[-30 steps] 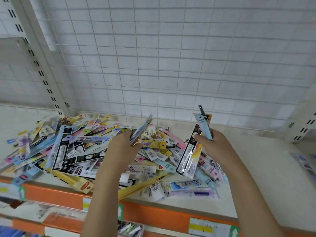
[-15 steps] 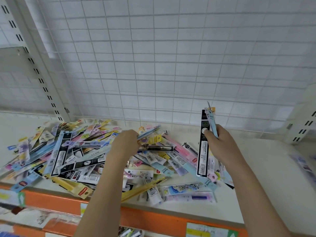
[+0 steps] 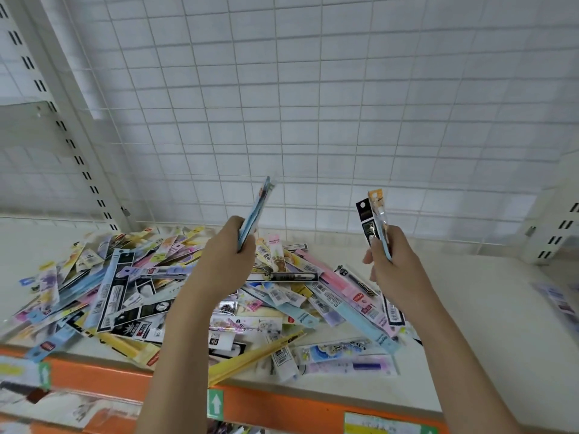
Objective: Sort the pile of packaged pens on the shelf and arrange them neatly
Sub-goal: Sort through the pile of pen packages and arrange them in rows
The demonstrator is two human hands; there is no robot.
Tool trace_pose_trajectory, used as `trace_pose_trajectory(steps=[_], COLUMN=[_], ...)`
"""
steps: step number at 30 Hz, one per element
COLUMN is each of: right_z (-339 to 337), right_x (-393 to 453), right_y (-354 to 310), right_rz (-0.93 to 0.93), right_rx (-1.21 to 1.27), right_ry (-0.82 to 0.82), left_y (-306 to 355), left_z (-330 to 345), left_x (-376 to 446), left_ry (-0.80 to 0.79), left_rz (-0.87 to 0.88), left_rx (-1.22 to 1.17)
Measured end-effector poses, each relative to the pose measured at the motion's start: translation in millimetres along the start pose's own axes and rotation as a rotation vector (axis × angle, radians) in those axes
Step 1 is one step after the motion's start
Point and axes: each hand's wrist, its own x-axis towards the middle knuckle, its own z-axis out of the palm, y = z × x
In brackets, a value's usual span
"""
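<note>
Head view: my left hand (image 3: 224, 261) grips a blue pen pack (image 3: 255, 211) tilted upright above the pile of packaged pens (image 3: 188, 296) strewn across the cream shelf (image 3: 470, 308). My right hand (image 3: 391, 261) clasps a black-and-orange bundle of packs (image 3: 371, 214), held upright before the wire grid backing (image 3: 313, 104).

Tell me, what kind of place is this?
Probably a stationery shop. A pile of packaged pens lies on a display shelf with an orange front edge carrying label tags, and a white wire grid panel stands behind.
</note>
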Motion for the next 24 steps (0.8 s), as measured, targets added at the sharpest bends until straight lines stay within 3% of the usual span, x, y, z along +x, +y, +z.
trace_pose_trajectory(steps=[8,15,19,24], right_z=[-19.7,-61.5,-74.4,-77.8], right_x=[-8.1,-16.6,-14.2,-11.1], right_y=[8.7,31.4,58.9,90.1], right_rz=[-0.03,-0.152,-0.058,0.169], right_rx=[0.079,0.015,0.041,0.063], right_ry=[0.228,0.381,0.373,0.23], left_y=[11.6,34.7,52.5,70.3], left_z=[16.0,45.8,64.3,83.6], left_x=[-20.7,-26.3,-33.3,-43.1], left_ry=[0.2,0.143,0.103,0.105], left_rz=[0.041,0.002,0.011,0.01], left_rx=[-0.218,-0.429,-0.439,-0.428])
